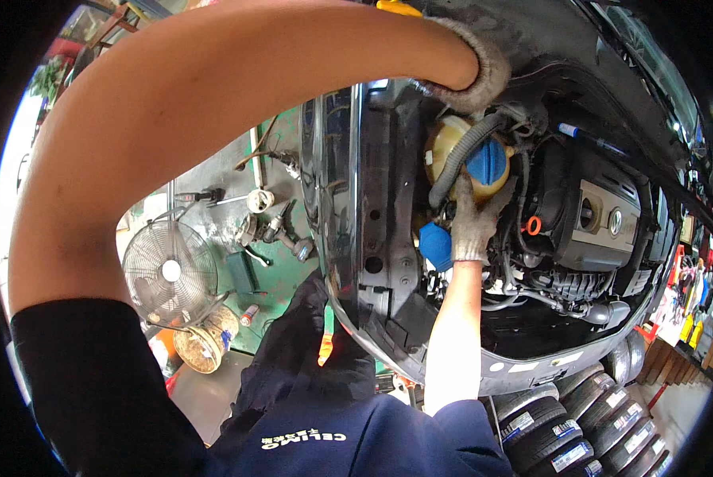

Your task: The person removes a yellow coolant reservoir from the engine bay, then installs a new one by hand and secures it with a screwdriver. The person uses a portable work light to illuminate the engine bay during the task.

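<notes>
My right hand (475, 226), in a grey work glove, reaches into a car's engine bay with its visible fingers stretched apart. Its fingertips are at the lower edge of a yellowed coolant tank (444, 147), close below the tank's blue screw cap (486, 162). A ribbed grey hose (461, 157) curves across the tank. Just left of the right hand is a faceted blue piece (435, 246), perhaps another cap. My left arm arches over the top of the picture. My gloved left hand (484, 75) rests near the car body beyond the tank, its fingers hidden.
A black engine cover (607, 222) and an orange ring handle (534, 226) lie right of the hands. The car's front edge (337, 238) runs beside my body. On the green floor are a fan (170, 270), a bucket (197, 350) and power tools (281, 230). Tyres (539, 433) are stacked lower right.
</notes>
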Tool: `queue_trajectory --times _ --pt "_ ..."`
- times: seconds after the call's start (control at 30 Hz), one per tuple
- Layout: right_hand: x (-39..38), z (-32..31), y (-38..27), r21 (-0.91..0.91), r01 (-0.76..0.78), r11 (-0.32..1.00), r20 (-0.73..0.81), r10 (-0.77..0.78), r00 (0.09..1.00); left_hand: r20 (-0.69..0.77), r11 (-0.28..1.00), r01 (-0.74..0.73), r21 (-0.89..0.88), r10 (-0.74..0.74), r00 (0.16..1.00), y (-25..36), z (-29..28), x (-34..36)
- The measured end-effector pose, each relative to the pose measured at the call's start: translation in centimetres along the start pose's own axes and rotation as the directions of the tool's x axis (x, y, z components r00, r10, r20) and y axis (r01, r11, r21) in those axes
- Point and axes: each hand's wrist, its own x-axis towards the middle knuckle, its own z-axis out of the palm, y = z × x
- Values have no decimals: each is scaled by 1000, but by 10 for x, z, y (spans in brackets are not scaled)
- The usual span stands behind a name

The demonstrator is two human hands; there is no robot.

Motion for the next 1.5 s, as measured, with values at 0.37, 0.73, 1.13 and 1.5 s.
queue_trajectory --times 0.37,0.73,1.13,1.5 --pt "-2 3 -1 -177 -23 984 -32 18 999 -70 998 43 -48 -46 996 20 23 22" --pt "-7 -3 -25 -154 -15 988 -85 1 996 91 521 -243 818 301 949 35 30 9" --pt "-6 3 -17 24 -140 990 69 138 988 -10 847 -124 517 151 989 24 14 20" --pt "-3 0 -24 -14 -74 997 -86 73 994 -130 983 127 134 -110 985 41 16 32"
